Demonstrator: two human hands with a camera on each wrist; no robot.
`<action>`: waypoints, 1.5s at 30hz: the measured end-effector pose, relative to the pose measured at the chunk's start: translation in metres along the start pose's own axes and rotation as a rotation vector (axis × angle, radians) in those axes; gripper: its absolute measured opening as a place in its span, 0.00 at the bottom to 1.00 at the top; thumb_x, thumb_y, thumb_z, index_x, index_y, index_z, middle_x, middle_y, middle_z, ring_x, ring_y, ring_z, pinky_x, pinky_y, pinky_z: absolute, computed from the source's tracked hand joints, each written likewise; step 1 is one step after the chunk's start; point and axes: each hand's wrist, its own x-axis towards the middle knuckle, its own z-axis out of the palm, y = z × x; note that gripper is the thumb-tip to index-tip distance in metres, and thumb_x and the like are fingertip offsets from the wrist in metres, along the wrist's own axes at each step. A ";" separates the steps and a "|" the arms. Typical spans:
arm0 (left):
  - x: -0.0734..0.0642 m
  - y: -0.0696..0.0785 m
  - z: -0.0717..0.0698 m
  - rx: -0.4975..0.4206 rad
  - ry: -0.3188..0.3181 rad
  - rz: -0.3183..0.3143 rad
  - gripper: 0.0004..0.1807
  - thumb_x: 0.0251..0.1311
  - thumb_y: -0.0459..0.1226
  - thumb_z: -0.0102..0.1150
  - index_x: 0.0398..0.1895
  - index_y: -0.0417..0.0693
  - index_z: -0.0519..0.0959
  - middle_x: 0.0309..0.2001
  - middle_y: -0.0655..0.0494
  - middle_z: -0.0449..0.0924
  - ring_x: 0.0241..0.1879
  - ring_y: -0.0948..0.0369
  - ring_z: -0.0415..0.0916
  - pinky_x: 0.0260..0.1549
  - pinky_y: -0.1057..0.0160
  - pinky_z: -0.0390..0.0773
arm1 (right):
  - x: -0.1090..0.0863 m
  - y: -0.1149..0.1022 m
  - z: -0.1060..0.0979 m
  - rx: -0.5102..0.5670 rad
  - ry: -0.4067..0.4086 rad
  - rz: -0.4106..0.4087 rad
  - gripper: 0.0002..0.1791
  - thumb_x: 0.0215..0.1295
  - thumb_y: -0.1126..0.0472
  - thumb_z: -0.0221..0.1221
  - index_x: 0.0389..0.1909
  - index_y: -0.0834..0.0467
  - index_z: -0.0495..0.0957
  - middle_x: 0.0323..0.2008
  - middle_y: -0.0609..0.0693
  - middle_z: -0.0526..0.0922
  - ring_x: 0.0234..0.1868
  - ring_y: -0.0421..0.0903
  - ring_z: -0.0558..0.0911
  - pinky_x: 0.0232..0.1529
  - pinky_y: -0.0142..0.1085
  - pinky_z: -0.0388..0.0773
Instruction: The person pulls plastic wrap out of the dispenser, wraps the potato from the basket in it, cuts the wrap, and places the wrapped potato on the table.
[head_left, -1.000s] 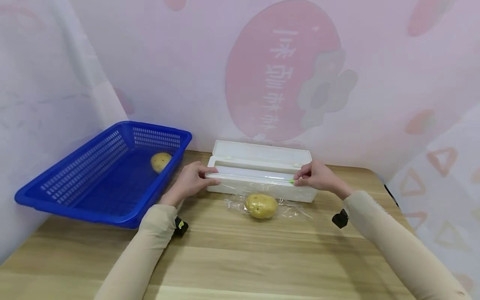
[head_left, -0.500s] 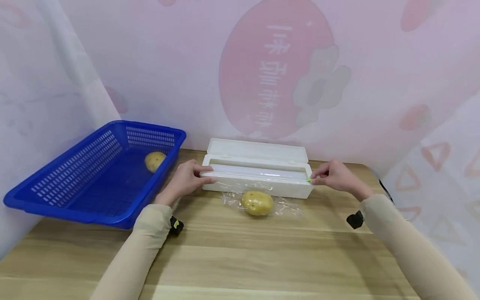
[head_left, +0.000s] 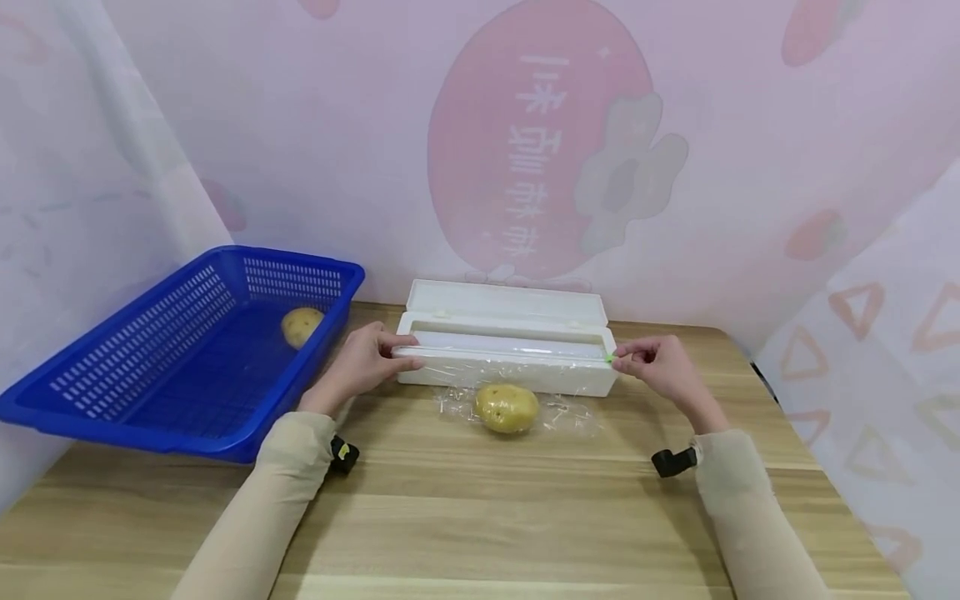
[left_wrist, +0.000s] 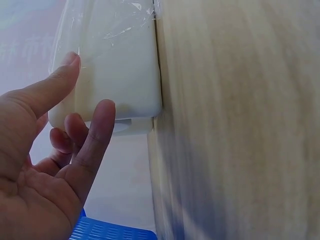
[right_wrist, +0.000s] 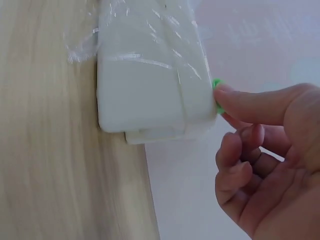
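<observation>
A white plastic wrap dispenser box point(head_left: 502, 377) lies near the wall with its lid point(head_left: 510, 302) tipped back and a roll inside. My left hand point(head_left: 362, 363) grips the box's left end, thumb on the front edge, as the left wrist view also shows. At the right end my right hand point(head_left: 663, 371) pinches a small green slider point(right_wrist: 218, 96) on the box's front edge between thumb and index finger. Clear plastic wrap point(head_left: 573, 417) hangs over the box's front. It covers a potato point(head_left: 507, 408) on the table just before the box.
To the left stands a blue plastic basket point(head_left: 232, 446) with another potato point(head_left: 302, 327) inside it. A printed pink wall covering point(head_left: 360, 150) rises behind the wooden table point(head_left: 480, 517). Black wrist cameras are strapped to both sleeves.
My right hand has slid the green slider rightward along the box's front edge to its right end. The left hand stays on the left end. The head view has shifted slightly.
</observation>
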 end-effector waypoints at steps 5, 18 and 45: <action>0.000 0.000 -0.003 0.029 0.004 0.031 0.20 0.51 0.44 0.76 0.47 0.47 0.87 0.26 0.50 0.68 0.28 0.56 0.65 0.26 0.59 0.67 | -0.001 -0.001 0.003 0.018 0.034 -0.026 0.10 0.59 0.62 0.70 0.38 0.64 0.85 0.18 0.50 0.68 0.21 0.42 0.64 0.22 0.32 0.60; -0.003 0.011 -0.005 0.139 0.003 0.065 0.18 0.53 0.42 0.75 0.48 0.48 0.87 0.32 0.49 0.66 0.30 0.55 0.63 0.29 0.58 0.67 | 0.002 -0.003 0.023 -0.151 0.064 -0.254 0.12 0.51 0.62 0.75 0.37 0.59 0.87 0.20 0.47 0.71 0.23 0.45 0.68 0.23 0.34 0.64; -0.009 0.021 0.005 0.084 0.048 0.142 0.09 0.58 0.39 0.70 0.40 0.46 0.88 0.16 0.63 0.72 0.17 0.64 0.66 0.20 0.63 0.68 | -0.017 -0.006 0.028 0.274 -0.139 0.079 0.12 0.61 0.65 0.67 0.40 0.70 0.82 0.20 0.60 0.81 0.19 0.46 0.78 0.20 0.35 0.76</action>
